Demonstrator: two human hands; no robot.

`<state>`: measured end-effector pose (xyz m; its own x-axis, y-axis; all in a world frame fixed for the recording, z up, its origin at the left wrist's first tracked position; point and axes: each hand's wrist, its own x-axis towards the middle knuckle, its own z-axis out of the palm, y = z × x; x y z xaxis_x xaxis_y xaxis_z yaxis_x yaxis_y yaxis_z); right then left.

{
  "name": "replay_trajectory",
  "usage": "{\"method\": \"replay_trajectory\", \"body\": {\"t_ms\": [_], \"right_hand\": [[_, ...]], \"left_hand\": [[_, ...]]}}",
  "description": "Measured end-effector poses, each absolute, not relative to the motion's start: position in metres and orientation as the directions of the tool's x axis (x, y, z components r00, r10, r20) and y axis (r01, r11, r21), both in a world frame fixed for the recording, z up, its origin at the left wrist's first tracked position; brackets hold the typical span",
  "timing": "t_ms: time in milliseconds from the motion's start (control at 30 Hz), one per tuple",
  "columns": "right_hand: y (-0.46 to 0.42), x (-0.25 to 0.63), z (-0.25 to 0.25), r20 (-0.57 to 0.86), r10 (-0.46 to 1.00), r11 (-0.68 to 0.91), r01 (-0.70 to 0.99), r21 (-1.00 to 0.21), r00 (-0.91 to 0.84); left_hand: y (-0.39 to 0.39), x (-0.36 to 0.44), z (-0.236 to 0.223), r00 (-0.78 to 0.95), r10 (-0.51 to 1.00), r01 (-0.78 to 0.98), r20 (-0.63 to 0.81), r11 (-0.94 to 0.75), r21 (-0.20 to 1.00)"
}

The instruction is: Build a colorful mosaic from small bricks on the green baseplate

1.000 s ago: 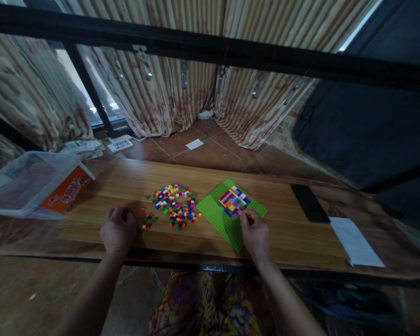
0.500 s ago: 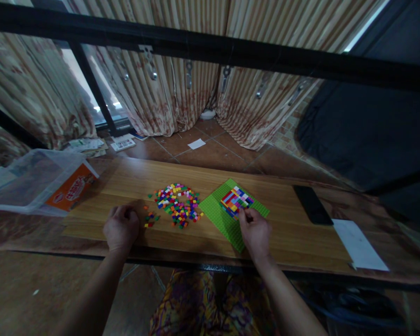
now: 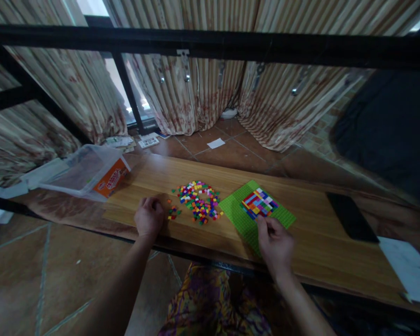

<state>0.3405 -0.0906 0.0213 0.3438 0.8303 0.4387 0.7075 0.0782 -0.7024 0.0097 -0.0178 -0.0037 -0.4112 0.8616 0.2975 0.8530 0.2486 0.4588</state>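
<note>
A green studded baseplate (image 3: 238,212) lies on the wooden board, bearing a flat patch of multicoloured bricks (image 3: 259,203). My right hand (image 3: 276,243) is over the plate's near right part, thumb and forefinger pinched at the near edge of the patch. Whatever is between those fingertips is too small or hidden to make out. To the left, my left hand (image 3: 149,218) rests curled on the board, with nothing seen in it. Beside it lie a few loose bricks (image 3: 173,213). A larger heap of small coloured bricks (image 3: 200,201) spreads between that hand and the baseplate.
A clear plastic box (image 3: 87,172) with an orange label stands at the board's left end. A black phone-like slab (image 3: 352,217) and a white sheet (image 3: 408,268) lie at the right. A dark metal bar (image 3: 210,44) crosses above, before striped curtains (image 3: 210,93).
The view has swung left, so everything sits farther right. My right hand has drawn slightly nearer to me, uncovering more of the brick patch. My left hand stays curled on the board.
</note>
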Motion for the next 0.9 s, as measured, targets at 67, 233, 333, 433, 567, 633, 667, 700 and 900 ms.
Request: {"method": "replay_trajectory", "body": {"t_ms": [67, 233, 333, 433, 567, 633, 667, 700, 900], "right_hand": [[-0.094, 0.325, 0.021, 0.423, 0.866, 0.129, 0.698, -0.704, 0.266], [-0.098, 0.285, 0.012, 0.308, 0.95, 0.193, 0.664, -0.722, 0.059], [-0.096, 0.271, 0.005, 0.269, 0.963, 0.209, 0.638, -0.741, -0.003], [-0.089, 0.265, 0.002, 0.267, 0.963, 0.223, 0.62, -0.752, -0.022], [-0.073, 0.262, 0.006, 0.296, 0.954, 0.257, 0.623, -0.739, -0.042], [-0.063, 0.26, 0.009, 0.308, 0.95, 0.269, 0.638, -0.721, -0.053], [-0.058, 0.259, 0.011, 0.311, 0.949, 0.27, 0.65, -0.71, -0.055], [-0.053, 0.257, 0.013, 0.314, 0.948, 0.271, 0.663, -0.698, -0.057], [-0.026, 0.247, 0.014, 0.315, 0.943, 0.299, 0.697, -0.652, -0.109]], "left_hand": [[-0.018, 0.01, -0.004, -0.408, 0.862, 0.853, 0.3, 0.243, 0.462], [-0.019, 0.01, -0.005, -0.425, 0.855, 0.837, 0.298, 0.245, 0.489], [-0.019, 0.01, -0.006, -0.426, 0.856, 0.831, 0.292, 0.243, 0.501], [-0.019, 0.01, -0.006, -0.422, 0.858, 0.831, 0.293, 0.237, 0.503], [-0.02, 0.011, -0.006, -0.423, 0.857, 0.829, 0.294, 0.235, 0.507], [-0.02, 0.011, -0.006, -0.416, 0.86, 0.83, 0.296, 0.225, 0.511], [-0.02, 0.011, -0.006, -0.414, 0.861, 0.829, 0.296, 0.222, 0.514], [-0.02, 0.011, -0.006, -0.414, 0.861, 0.827, 0.295, 0.221, 0.517], [-0.02, 0.012, -0.005, -0.42, 0.859, 0.821, 0.293, 0.221, 0.527]]}}
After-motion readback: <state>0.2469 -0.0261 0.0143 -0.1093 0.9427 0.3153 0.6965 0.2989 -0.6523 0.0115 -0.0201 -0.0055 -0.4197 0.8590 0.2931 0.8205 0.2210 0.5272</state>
